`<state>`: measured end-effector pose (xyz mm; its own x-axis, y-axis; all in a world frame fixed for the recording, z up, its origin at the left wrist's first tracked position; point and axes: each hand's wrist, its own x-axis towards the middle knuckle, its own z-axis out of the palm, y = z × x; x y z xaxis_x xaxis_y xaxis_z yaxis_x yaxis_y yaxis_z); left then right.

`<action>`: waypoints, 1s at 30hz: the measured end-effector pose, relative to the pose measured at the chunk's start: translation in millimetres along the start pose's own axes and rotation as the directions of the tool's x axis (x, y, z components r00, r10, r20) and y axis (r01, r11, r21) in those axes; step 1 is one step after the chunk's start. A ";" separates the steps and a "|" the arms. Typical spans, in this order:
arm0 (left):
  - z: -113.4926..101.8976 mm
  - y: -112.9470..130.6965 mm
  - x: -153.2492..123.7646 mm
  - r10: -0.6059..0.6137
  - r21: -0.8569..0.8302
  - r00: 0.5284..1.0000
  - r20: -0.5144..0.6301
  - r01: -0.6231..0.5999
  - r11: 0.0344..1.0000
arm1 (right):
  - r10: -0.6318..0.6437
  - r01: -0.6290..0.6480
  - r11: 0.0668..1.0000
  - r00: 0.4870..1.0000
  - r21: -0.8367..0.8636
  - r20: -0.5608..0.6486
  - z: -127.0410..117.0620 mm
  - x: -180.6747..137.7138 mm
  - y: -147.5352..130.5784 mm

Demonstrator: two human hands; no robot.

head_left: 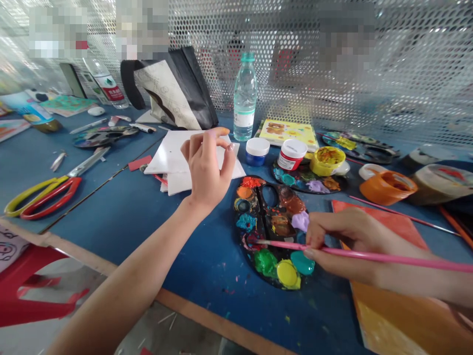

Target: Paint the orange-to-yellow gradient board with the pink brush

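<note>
In my right hand is a pink paintbrush, pinched between thumb and fingers. Its bristle tip touches a dark red-purple well at the left of the black palette. Blobs of orange, blue, green, yellow, teal and lilac paint fill the palette's other wells. My left hand hovers above the table near some white sheets. Its fingers are loosely bent, thumb and forefinger apart, with nothing between them. Beneath my right forearm lies a canvas painted orange to yellow, partly covered by the arm.
Behind the palette stand a blue paint jar, a red paint jar, an open yellow jar and a water bottle. An orange pot stands right. Scissors lie left. A perforated metal screen rises behind.
</note>
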<state>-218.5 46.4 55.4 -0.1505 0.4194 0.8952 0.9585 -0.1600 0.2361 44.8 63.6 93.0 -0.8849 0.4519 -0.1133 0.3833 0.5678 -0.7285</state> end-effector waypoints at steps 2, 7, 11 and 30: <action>-0.2 0.3 0.1 -0.004 0.003 1.000 0.001 0.004 1.000 | 0.001 -0.001 1.000 1.000 0.004 -0.002 -0.6 1.4 -1.5; -0.1 -0.4 0.6 0.001 -0.010 1.000 -0.005 -0.001 1.000 | -0.032 0.031 0.999 0.999 -0.032 -0.021 -1.1 4.3 -2.7; -0.4 -0.9 0.9 0.014 -0.002 1.000 -0.007 -0.015 1.000 | -0.034 0.033 0.999 0.998 -0.020 -0.055 -2.4 5.5 -5.7; -2.5 0.7 1.3 -0.011 0.031 1.000 0.003 0.011 0.999 | -0.097 0.094 0.992 0.995 -0.090 -0.028 -4.3 7.3 -17.9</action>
<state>-218.6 44.6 57.6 -0.1608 0.4241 0.8912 0.9637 -0.1278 0.2346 32.6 59.6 108.1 -0.9100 0.4140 -0.0235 0.3208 0.6670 -0.6724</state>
